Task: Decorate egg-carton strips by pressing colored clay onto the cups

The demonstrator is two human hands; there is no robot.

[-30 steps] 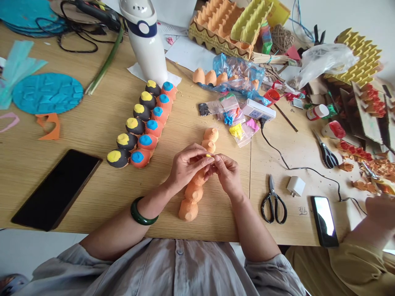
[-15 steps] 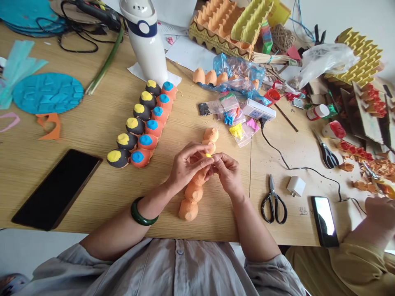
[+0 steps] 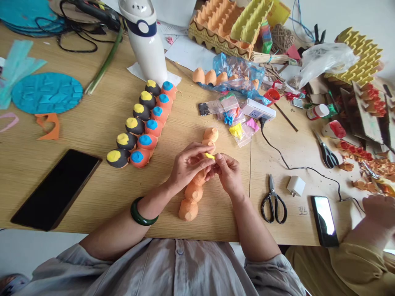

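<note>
A small lump of yellow clay (image 3: 210, 156) is pinched between my two hands. My left hand (image 3: 188, 162) has its thumb and fingers closed around the lump from the left. From the right, the thumb and fingers of my right hand (image 3: 227, 168) grip its other end. Below them lies a bare orange egg-carton strip (image 3: 194, 192), its middle cups partly hidden by my hands. To the left are two strips side by side: a black one (image 3: 117, 158) with yellow clay tops and an orange-red one (image 3: 148, 142) with blue clay tops.
Bags of coloured clay (image 3: 237, 130) lie beside a white power strip (image 3: 258, 110). Black scissors (image 3: 273, 201), a white charger (image 3: 296, 186) and a phone (image 3: 324, 222) are at right, near another person's hand (image 3: 379, 213). A dark tablet (image 3: 57, 189) lies left; a white bottle (image 3: 148, 49) stands behind.
More of the yellow clay shows between my fingertips, as a longer piece. My right fingers have shifted slightly to the right; the strips have stayed in place.
</note>
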